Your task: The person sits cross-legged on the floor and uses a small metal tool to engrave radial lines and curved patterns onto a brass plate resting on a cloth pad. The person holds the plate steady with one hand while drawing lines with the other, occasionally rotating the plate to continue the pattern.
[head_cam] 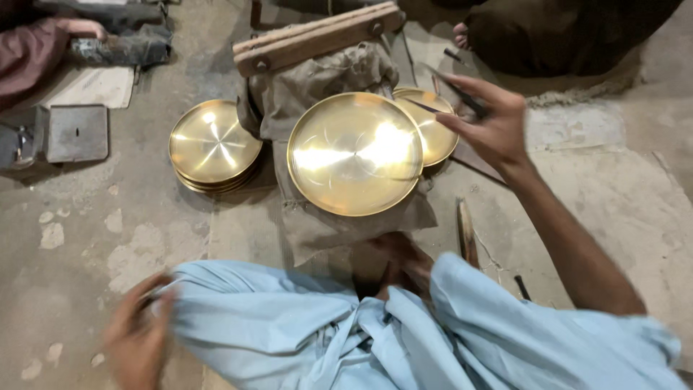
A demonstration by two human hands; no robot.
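The grip of the right hand (494, 126) is pinching a thin dark tool (451, 83) between the thumb and fingers, and the tool's point is sitting just over the rim of a small brass plate (437, 133). That small plate is lying partly behind a big brass plate (354, 153), and their edges are overlapping. The big plate is resting tilted on a lumpy grey cloth (325, 79) in the middle of the view, and its near rim is hanging a little past the cloth. A wooden block (314, 37) with bolts is lying along the far edge of the cloth. To the left, a stack of brass plates (214, 146) is sitting on the floor (79, 224), just beside the cloth but not touching the big plate. The left hand (137, 336) is low at the near left, blurry, with its fingers curling on the edge of the light blue cloth (346, 328) that is covering the person's lap; how tight this hold is, I cannot tell. A wooden-handled tool (466, 232) is lying on the floor near the right arm. A flat metal slab (76, 133) is lying well apart at the far left. Between the stack and the left hand, the floor is showing open, cracked ground.
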